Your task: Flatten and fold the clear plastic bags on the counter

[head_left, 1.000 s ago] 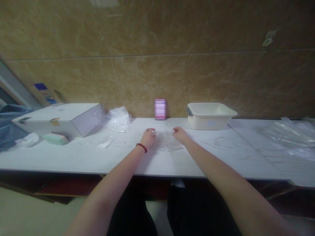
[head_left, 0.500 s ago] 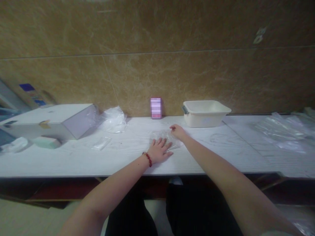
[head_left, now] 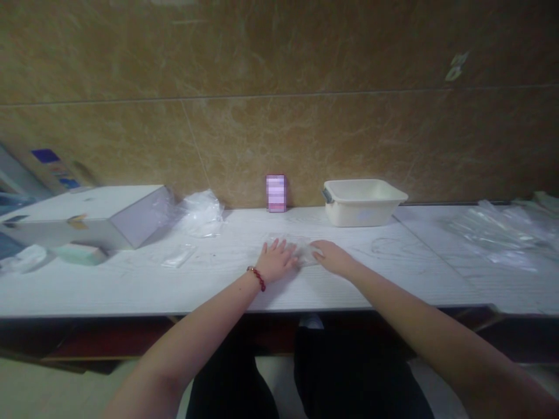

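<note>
A clear plastic bag point(head_left: 303, 249) lies flat on the white wood-grain table, partly covered by my hands. My left hand point(head_left: 276, 261), with a red bead bracelet at its wrist, rests on the bag's left part, palm down and fingers spread. At the bag's right edge is my right hand point(head_left: 331, 256), its fingers curled and the thumb bent toward them, with the edge of the film between. The fingertips are blurred, and the film is hard to make out against the tabletop.
Behind the hands, a phone-like upright panel point(head_left: 276, 193) leans on the tiled wall. A cream plastic bin point(head_left: 364, 214) stands to its right. Clear bags point(head_left: 502, 230) lie far right. On the left are a white box point(head_left: 87, 203), a bundle of bags point(head_left: 201, 214), a small packet point(head_left: 179, 256) and a pale green block point(head_left: 81, 253).
My right hand has come nearer and slightly right, from the bag's far corner to its right edge. My left hand has shifted slightly up and left, staying flat on the bag.
</note>
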A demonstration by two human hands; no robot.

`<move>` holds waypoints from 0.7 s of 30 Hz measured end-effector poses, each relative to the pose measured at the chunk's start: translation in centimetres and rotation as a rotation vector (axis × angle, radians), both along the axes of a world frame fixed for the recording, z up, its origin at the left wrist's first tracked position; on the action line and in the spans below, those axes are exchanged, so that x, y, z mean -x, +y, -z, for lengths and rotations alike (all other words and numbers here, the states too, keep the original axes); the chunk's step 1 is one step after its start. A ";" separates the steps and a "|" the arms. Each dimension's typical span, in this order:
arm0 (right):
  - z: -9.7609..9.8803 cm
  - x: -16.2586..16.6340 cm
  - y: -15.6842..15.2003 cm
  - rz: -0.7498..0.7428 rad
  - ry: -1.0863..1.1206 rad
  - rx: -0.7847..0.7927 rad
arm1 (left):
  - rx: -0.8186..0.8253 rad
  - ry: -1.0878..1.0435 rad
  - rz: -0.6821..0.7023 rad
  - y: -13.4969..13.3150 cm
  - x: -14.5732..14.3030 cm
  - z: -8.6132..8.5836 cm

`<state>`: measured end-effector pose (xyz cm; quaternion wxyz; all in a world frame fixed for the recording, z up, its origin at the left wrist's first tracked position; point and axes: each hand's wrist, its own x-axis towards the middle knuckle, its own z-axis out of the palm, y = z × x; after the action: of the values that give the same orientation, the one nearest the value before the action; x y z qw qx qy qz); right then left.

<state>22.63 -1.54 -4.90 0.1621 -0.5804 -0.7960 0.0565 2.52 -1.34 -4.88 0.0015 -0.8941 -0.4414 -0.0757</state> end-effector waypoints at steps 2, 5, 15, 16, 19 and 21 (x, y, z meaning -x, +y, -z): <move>-0.2 -0.5 0.0 0.117 -0.001 0.024 | 0.014 -0.008 -0.013 0.2 -0.1 0.2; -0.8 -0.8 0.0 0.159 -0.093 0.022 | 0.023 -0.036 0.047 0.0 -1.1 0.9; -0.1 -0.6 -0.8 0.158 -0.314 0.075 | -0.068 -0.128 0.184 -1.1 -3.5 1.4; -0.1 -0.6 -0.7 0.154 -0.311 0.081 | -0.074 -0.133 0.204 -1.1 -3.5 1.4; -0.2 -0.6 -0.4 0.129 -0.286 0.080 | -0.088 -0.136 0.238 -1.1 -3.5 1.4; -0.1 -0.5 -0.2 0.118 -0.259 0.085 | -0.091 -0.130 0.249 -1.2 -3.5 1.3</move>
<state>23.13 -1.76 -4.82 0.0363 -0.6349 -0.7717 0.0051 6.00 -2.57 -6.21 0.0042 -0.9342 -0.3221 -0.1531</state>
